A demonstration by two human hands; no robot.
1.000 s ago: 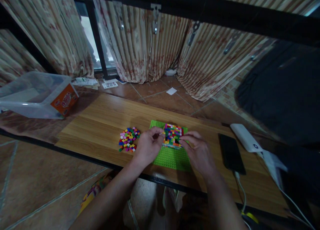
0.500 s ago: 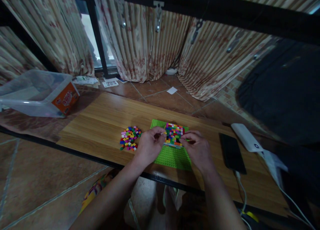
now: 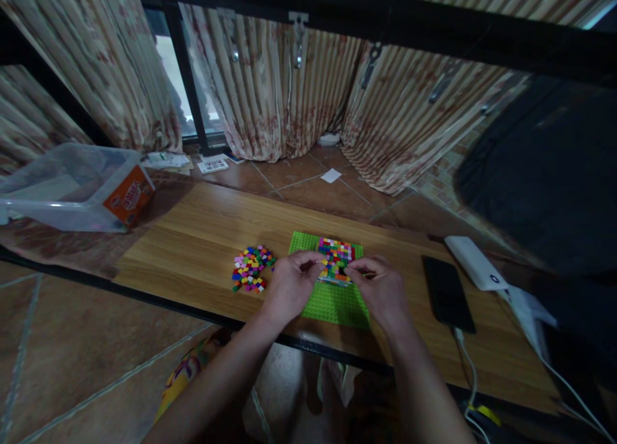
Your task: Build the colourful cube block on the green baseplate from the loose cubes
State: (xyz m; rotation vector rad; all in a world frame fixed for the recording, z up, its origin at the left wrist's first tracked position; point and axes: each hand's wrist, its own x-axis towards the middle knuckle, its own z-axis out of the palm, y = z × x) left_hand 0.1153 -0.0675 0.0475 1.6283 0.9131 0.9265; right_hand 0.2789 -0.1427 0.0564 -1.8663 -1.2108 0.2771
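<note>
A green studded baseplate (image 3: 337, 306) lies on the wooden table, bearing a block of many-coloured small bricks (image 3: 340, 250). From its left side, my left hand (image 3: 292, 283) reaches over the block, thumb and forefinger pinched on a tiny yellow brick (image 3: 322, 261). My right hand (image 3: 383, 290) is at the block's right front corner, its fingertips closed together beside a dark gap in the top. Whatever those fingers hold, if anything, is hidden. Left of my left hand, a loose pile of coloured bricks (image 3: 251, 267) lies on the wood.
A black phone (image 3: 448, 294) with a white cable and a white power bank (image 3: 475, 264) lie to the right on the table (image 3: 183, 238). At the far left stands a clear plastic bin (image 3: 62, 187) with an orange label. Patterned curtains (image 3: 270, 97) hang behind.
My left hand has moved slightly right, bringing the yellow brick further over the block. My right hand stays near the block's right front corner. The camera view has shifted slightly.
</note>
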